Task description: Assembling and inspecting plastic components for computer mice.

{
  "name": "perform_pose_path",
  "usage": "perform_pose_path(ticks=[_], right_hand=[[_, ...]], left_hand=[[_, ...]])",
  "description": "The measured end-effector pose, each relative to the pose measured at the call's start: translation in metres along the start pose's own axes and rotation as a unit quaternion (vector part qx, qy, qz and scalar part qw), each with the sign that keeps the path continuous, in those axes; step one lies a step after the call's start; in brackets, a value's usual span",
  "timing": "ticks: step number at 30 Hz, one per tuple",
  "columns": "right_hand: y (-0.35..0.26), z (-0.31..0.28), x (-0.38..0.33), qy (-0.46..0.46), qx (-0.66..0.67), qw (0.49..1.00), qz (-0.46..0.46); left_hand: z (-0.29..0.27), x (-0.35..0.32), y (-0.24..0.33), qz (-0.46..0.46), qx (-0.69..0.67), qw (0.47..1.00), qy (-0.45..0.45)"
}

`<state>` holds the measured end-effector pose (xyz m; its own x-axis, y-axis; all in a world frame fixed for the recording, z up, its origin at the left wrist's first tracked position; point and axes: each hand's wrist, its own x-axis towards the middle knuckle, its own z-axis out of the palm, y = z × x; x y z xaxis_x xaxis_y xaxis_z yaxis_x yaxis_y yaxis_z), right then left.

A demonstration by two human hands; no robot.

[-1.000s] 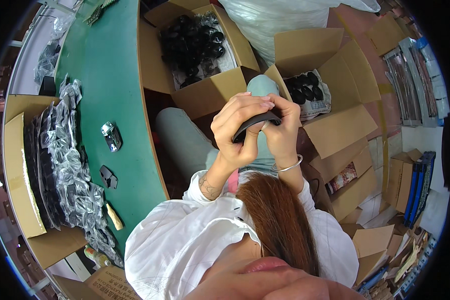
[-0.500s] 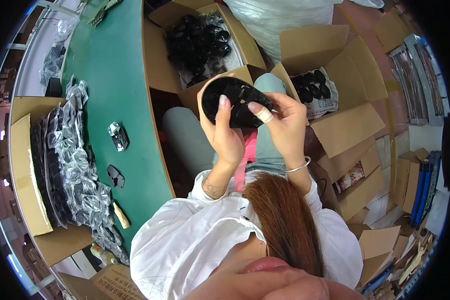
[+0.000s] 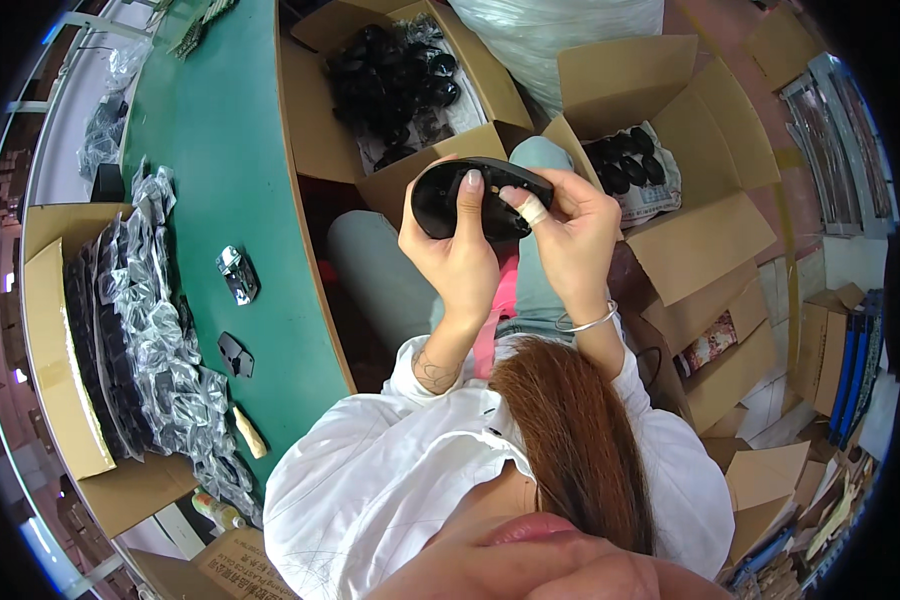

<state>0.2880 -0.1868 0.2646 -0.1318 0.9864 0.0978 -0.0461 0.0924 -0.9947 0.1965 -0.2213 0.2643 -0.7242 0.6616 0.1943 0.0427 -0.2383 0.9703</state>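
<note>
A black, rounded plastic shell [image 3: 432, 207] is held up between both hands above my lap, its hollow inner side facing me. My left hand [image 3: 458, 265] grips its left side, with the thumb pressed onto the inside. On the other side my right hand [image 3: 578, 232] clasps the narrower right end; its thumb wears a pale wrap and also presses on the inside. A small light-coloured spot shows between the two thumbs, too small to name. The fingers under the shell are mostly hidden.
On the green table [image 3: 210, 150] at left lie a shiny black-and-clear piece [image 3: 237, 275], a flat black part [image 3: 235, 355] and a tan handle-like piece [image 3: 249, 433]. Bagged parts [image 3: 160, 320] fill a carton there. Ahead, two open cartons [image 3: 320, 130] [image 3: 670, 85] hold black parts.
The shell has shifted slightly right and tilted, so its inside looks narrower. My left thumb has moved up and right along it, closer to the right thumb.
</note>
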Motion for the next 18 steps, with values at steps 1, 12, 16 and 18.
perform_pose_path(ticks=[1, 12, 16, 18], right_hand=[[0.0, 0.001, 0.0, -0.002, 0.011, 1.0, 0.014], [0.016, 0.003, 0.004, -0.021, 0.11, 0.993, 0.046], [0.013, 0.002, 0.007, -0.046, 0.103, 0.991, 0.068], [0.012, -0.001, 0.01, -0.072, 0.086, 0.99, 0.088]], left_hand=[[-0.001, 0.001, -0.003, 0.01, 0.005, 1.0, 0.016], [0.001, 0.004, -0.002, 0.07, 0.054, 0.995, 0.042], [0.001, 0.006, -0.005, 0.089, 0.059, 0.993, 0.055], [0.0, 0.008, -0.007, 0.099, 0.058, 0.991, 0.064]])
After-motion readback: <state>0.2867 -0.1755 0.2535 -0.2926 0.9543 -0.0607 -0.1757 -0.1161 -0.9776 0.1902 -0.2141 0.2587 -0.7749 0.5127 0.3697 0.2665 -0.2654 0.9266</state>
